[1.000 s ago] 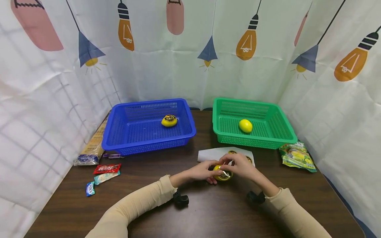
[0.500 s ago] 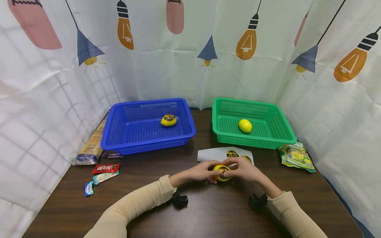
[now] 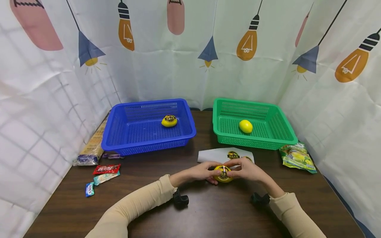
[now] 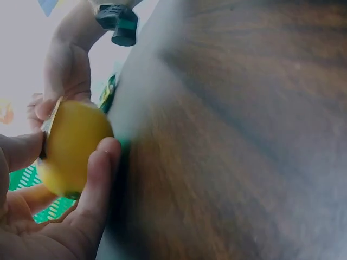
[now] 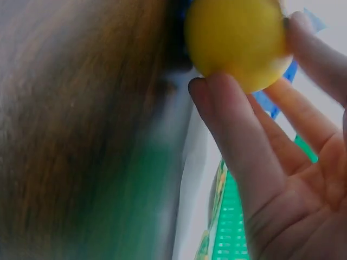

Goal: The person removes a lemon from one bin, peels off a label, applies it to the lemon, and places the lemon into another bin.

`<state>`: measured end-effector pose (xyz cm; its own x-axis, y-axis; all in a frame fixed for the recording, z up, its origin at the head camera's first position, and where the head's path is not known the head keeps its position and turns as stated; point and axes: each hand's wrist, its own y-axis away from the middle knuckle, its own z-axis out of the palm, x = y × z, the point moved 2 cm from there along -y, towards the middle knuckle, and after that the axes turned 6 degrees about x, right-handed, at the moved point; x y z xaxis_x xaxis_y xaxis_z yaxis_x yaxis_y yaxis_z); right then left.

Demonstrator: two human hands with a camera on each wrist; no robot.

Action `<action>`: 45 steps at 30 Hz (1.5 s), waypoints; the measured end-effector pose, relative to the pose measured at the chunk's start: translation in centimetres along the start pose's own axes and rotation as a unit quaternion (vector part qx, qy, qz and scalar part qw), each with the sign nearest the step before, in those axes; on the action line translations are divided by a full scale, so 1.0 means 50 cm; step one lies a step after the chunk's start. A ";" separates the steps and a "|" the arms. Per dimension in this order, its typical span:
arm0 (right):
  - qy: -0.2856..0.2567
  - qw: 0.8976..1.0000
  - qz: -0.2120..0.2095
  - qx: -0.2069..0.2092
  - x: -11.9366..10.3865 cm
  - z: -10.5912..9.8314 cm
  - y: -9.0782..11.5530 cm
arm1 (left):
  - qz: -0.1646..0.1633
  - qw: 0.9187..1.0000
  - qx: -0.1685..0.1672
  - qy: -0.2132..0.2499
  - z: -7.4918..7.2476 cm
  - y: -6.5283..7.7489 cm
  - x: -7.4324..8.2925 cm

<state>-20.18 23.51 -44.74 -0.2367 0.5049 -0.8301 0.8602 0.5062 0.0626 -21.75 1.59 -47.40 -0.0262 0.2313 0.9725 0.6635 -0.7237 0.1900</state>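
Note:
Both hands hold one yellow lemon (image 3: 222, 179) just over the dark table, in front of a white sheet of round stickers (image 3: 212, 155). A black-and-gold sticker (image 3: 224, 171) lies on the lemon's upper face. The left hand (image 3: 201, 171) grips the fruit from the left, its thumb at the sticker's edge and its fingers beneath. From the other side the right hand (image 3: 246, 170) grips it, thumb on the sticker. In the left wrist view the lemon (image 4: 81, 146) sits between the left thumb and fingers; in the right wrist view the lemon (image 5: 238, 43) lies against the right fingertips.
Behind stand a blue basket (image 3: 148, 148) with a stickered lemon (image 3: 169, 121) and a green basket (image 3: 253, 142) with a plain lemon (image 3: 245, 126). Small snack packets (image 3: 106, 169) and a long brown package (image 3: 92, 148) lie left. A green packet (image 3: 297, 157) lies right.
The right fingers, earlier raised and pinching at the shiny sticker on the lemon, have come down around the fruit's right side. The sticker now lies flatter. The left hand has barely moved.

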 end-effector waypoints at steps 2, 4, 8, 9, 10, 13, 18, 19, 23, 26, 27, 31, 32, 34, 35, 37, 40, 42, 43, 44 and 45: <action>0.000 1.000 0.017 0.001 -0.006 0.006 0.000 | 0.002 1.000 0.001 -0.018 0.000 0.002 0.002; 0.009 0.999 0.037 0.011 -0.012 0.014 -0.002 | 0.005 0.999 0.007 -0.037 -0.001 0.004 0.003; 0.043 0.997 0.049 0.042 -0.025 0.028 -0.007 | 0.006 0.999 0.009 -0.049 0.002 0.006 0.004; 0.050 0.996 0.049 0.049 -0.027 0.030 -0.009 | 0.005 0.999 0.008 -0.049 0.002 0.006 0.004; 0.054 0.996 0.048 0.053 -0.030 0.032 -0.010 | 0.005 0.999 0.007 -0.047 0.003 0.007 0.005; 0.058 0.996 0.042 0.054 -0.035 0.034 -0.015 | 0.004 0.999 0.003 -0.046 0.001 0.009 0.007; 0.077 0.996 0.019 0.048 -0.040 0.033 -0.025 | 0.003 0.998 0.004 -0.057 -0.001 0.009 0.009; 0.082 0.995 0.014 0.047 -0.040 0.033 -0.026 | 0.006 0.998 0.009 -0.064 -0.001 0.008 0.009; 0.078 0.996 0.010 0.038 -0.038 0.033 -0.029 | 0.017 0.995 0.023 -0.096 0.003 0.007 0.007; 0.070 0.997 0.012 0.035 -0.035 0.033 -0.028 | 0.019 0.994 0.031 -0.105 0.006 0.007 0.006; 0.069 0.997 0.012 0.037 -0.034 0.033 -0.028 | 0.020 0.994 0.032 -0.106 0.008 0.007 0.006; 0.067 0.996 0.020 0.054 -0.032 0.036 -0.027 | 0.029 0.992 0.041 -0.112 0.010 0.005 0.008; 0.064 0.996 0.022 0.059 -0.032 0.037 -0.027 | 0.032 0.992 0.045 -0.117 0.011 0.005 0.009; 0.053 0.996 0.027 0.066 -0.030 0.040 -0.027 | 0.041 0.990 0.052 -0.125 0.012 0.004 0.008; 0.048 0.996 0.028 0.068 -0.030 0.042 -0.027 | 0.045 0.989 0.056 -0.130 0.013 0.004 0.007; 0.029 0.997 0.027 0.068 -0.027 0.045 -0.027 | 0.050 0.988 0.061 -0.136 0.014 0.005 0.005; -0.004 0.998 0.030 0.063 -0.022 0.047 -0.028 | 0.056 0.986 0.064 -0.140 0.017 0.005 0.003; -0.023 0.997 0.036 0.059 -0.018 0.046 -0.027 | 0.061 0.985 0.065 -0.150 0.018 0.004 0.003; -0.031 0.997 0.041 0.059 -0.015 0.045 -0.027 | 0.064 0.983 0.065 -0.156 0.018 0.003 0.004; -0.037 0.997 0.045 0.058 -0.014 0.044 -0.027 | 0.066 0.982 0.066 -0.166 0.018 0.002 0.005; -0.043 0.996 0.050 0.059 -0.012 0.043 -0.027 | 0.069 0.979 0.067 -0.178 0.018 0.001 0.006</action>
<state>-20.25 21.01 -45.54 -0.1110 0.4841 -0.8679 0.9257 0.3681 0.0869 -21.06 2.18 -47.19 0.3174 0.3661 0.8748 0.7346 -0.6783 0.0174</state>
